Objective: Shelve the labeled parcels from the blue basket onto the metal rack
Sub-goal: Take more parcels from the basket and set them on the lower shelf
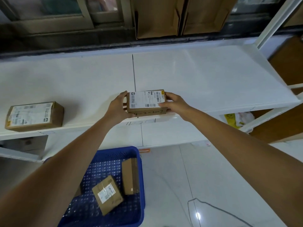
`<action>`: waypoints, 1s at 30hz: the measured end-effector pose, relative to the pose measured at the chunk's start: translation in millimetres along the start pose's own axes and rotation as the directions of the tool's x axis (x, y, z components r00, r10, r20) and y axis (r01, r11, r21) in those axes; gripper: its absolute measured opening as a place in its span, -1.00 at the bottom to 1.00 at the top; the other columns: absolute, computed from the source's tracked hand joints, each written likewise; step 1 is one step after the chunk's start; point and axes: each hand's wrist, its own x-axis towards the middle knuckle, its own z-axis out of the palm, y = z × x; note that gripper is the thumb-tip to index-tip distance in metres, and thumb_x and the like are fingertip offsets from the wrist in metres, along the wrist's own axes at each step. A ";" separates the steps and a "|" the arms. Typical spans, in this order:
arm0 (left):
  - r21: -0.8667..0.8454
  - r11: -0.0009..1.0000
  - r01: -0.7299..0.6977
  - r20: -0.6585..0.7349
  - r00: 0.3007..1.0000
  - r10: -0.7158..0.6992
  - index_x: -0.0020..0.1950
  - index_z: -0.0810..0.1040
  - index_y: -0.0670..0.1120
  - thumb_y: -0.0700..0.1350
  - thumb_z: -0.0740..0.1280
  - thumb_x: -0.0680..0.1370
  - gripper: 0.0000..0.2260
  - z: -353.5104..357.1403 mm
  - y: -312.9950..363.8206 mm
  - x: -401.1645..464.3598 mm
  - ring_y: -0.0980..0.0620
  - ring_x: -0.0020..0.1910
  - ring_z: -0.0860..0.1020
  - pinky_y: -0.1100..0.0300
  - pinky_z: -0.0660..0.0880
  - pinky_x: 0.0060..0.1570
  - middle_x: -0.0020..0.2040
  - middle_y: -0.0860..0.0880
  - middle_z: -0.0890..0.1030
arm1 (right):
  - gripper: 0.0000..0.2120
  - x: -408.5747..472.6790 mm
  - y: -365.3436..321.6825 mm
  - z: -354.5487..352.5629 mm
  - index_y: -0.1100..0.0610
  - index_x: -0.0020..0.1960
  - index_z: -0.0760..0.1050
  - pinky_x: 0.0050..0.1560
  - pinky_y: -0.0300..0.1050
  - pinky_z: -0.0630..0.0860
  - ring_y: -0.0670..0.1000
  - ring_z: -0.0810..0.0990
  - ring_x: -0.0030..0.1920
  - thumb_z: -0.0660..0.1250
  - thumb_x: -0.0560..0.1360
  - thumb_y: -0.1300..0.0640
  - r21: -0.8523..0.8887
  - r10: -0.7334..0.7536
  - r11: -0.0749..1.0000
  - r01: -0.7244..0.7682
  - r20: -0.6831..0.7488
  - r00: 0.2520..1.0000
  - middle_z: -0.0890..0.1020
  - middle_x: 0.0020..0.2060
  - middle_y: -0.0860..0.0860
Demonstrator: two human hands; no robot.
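A small brown parcel with a white label and handwritten numbers on its front sits at the front edge of the white metal rack shelf. My left hand grips its left end and my right hand grips its right end. Another labeled parcel lies on the same shelf at the far left. Below, on the floor, the blue basket holds two parcels: a labeled one lying tilted and a plain brown one leaning against the basket's right wall.
A lower rack shelf runs under the top one. Brown cardboard boxes stand at the right of the rack, with a yellow and white bag beside them. Flattened cartons lean behind the rack. A dark cable lies on the tiled floor.
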 end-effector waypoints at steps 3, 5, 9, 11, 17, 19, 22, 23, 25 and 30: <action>0.015 1.000 0.008 -0.011 1.000 -0.008 0.52 0.15 -0.14 -0.33 0.59 0.25 -0.05 3.6 -3.4 4.4 -0.03 0.22 0.48 0.17 0.50 0.08 0.46 -0.04 0.34 | -0.46 5.5 2.3 -0.7 0.09 0.42 0.42 -0.17 -0.39 0.56 -0.07 0.57 0.09 0.43 0.47 0.29 -0.015 -0.006 1.000 0.006 -0.007 1.000 0.58 0.25 0.02; 0.021 1.000 0.015 -0.020 1.000 -0.015 0.53 0.14 -0.13 -0.34 0.58 0.26 -0.05 5.2 -4.4 6.5 -0.05 0.25 0.47 0.16 0.50 0.10 0.46 -0.04 0.34 | -0.45 8.0 3.6 -0.7 0.08 0.43 0.41 -0.05 -0.31 0.55 -0.06 0.56 0.14 0.43 0.47 0.26 -0.030 -0.011 1.000 0.010 -0.018 1.000 0.57 0.25 0.00; 0.029 0.999 0.012 -0.016 1.000 -0.012 0.55 0.10 -0.11 -0.34 0.56 0.29 -0.05 6.8 -8.0 8.0 -0.07 0.30 0.45 0.14 0.50 0.15 0.48 -0.03 0.32 | -0.43 7.5 8.4 -0.7 0.06 0.44 0.38 0.11 -0.12 0.58 0.00 0.56 0.19 0.45 0.47 0.23 -0.024 0.006 1.000 -0.006 -0.020 1.000 0.56 0.19 -0.04; 0.058 0.998 0.013 0.007 1.000 -0.014 0.56 0.05 -0.10 -0.33 0.56 0.30 -0.02 6.2 -9.1 7.1 -0.09 0.34 0.43 0.00 0.48 0.25 0.50 -0.04 0.28 | -0.40 5.9 8.8 -0.4 0.05 0.45 0.35 0.11 -0.09 0.59 0.04 0.56 0.23 0.46 0.46 0.20 -0.026 0.011 1.000 -0.011 -0.015 1.000 0.55 0.13 -0.08; 0.029 0.998 0.058 -0.040 0.998 -0.057 0.57 0.01 -0.10 -0.28 0.57 0.29 0.01 -7.4 -8.5 -6.7 -0.08 0.44 0.31 -0.07 0.33 0.39 0.55 -0.03 0.16 | -0.25 -5.8 -2.5 -4.7 0.00 0.52 0.20 0.33 -0.02 0.42 0.06 0.45 0.34 0.48 0.44 -0.05 -0.124 -0.001 0.992 -0.019 -0.158 0.987 0.42 0.41 0.01; 0.036 0.998 0.058 -0.093 0.994 -0.055 0.55 0.09 -0.10 -0.26 0.58 0.30 -0.04 -16.7 -5.8 -19.6 -0.06 0.41 0.35 -0.02 0.36 0.37 0.52 -0.04 0.23 | -0.30 -16.2 -8.2 -8.4 0.00 0.48 0.25 0.19 -0.13 0.40 0.01 0.47 0.26 0.48 0.44 -0.05 -0.136 -0.046 0.991 0.015 -0.230 0.972 0.43 0.39 0.00; 0.031 0.998 0.058 -0.172 0.984 -0.052 0.48 0.23 -0.12 -0.25 0.57 0.31 -0.18 -31.4 0.0 -48.4 -0.07 0.32 0.43 0.01 0.44 0.30 0.43 -0.08 0.34 | -0.37 -38.5 -14.1 -13.9 0.00 0.44 0.30 0.09 -0.19 0.37 -0.04 0.47 0.16 0.46 0.44 -0.03 -0.155 -0.091 0.987 0.046 -0.298 0.950 0.46 0.34 -0.03; 0.020 0.998 0.056 -0.191 0.980 -0.052 0.45 0.26 -0.12 -0.25 0.56 0.32 -0.22 -36.4 2.0 -59.5 -0.07 0.29 0.45 0.00 0.46 0.28 0.40 -0.09 0.36 | -0.39 -47.1 -15.8 -13.8 0.00 0.42 0.32 0.08 -0.20 0.37 -0.04 0.48 0.16 0.46 0.44 -0.03 -0.158 -0.095 0.986 0.048 -0.304 0.948 0.48 0.32 -0.04; 0.012 0.998 0.056 -0.218 0.974 -0.051 0.41 0.30 -0.12 -0.24 0.55 0.35 -0.29 -46.3 4.8 -83.7 -0.06 0.24 0.47 0.02 0.48 0.25 0.37 -0.09 0.40 | -0.42 -66.7 -20.2 -9.9 0.00 0.39 0.35 0.06 -0.21 0.38 -0.04 0.49 0.15 0.47 0.44 -0.03 -0.149 -0.089 0.988 0.045 -0.301 0.950 0.50 0.27 -0.06; 0.020 0.998 0.056 -0.229 0.972 -0.050 0.33 0.38 -0.13 -0.22 0.51 0.39 -0.43 -68.7 -0.7 -146.4 -0.02 0.18 0.49 0.11 0.49 0.18 0.30 -0.06 0.46 | -0.59 -119.6 -31.3 19.1 0.03 0.25 0.49 -0.06 -0.29 0.47 -0.05 0.60 0.06 0.47 0.44 0.04 -0.126 -0.084 0.991 0.050 -0.279 0.957 0.62 0.07 -0.08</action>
